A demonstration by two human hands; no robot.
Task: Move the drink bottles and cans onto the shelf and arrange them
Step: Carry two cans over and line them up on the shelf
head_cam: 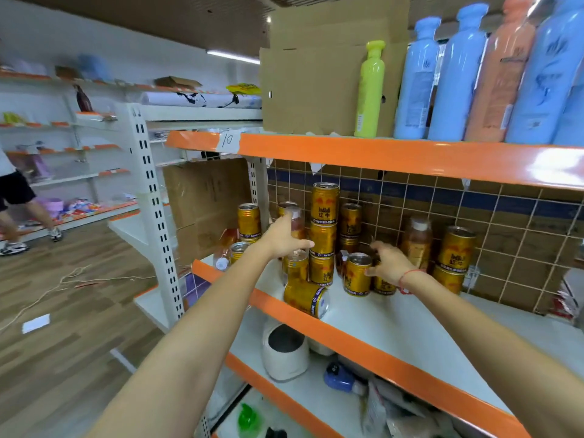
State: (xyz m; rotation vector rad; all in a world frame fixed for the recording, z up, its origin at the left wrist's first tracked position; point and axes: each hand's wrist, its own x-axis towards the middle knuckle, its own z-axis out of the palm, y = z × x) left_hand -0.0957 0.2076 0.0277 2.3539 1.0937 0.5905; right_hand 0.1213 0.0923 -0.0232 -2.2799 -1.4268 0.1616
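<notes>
Left hand [286, 237] clasps capped bottle [296, 223]; right hand [390, 260] splayed by Red Bull can [357, 275]; tag [227, 140] reads "10"

Gold drink cans [323, 238] crowd the back left of a white shelf [395, 324] with an orange front edge, several stacked two and three high against the tiled back wall. One can [306, 298] lies on its side at the front edge. Clear bottles [416, 241] of amber drink stand upright among the stacks.
</notes>
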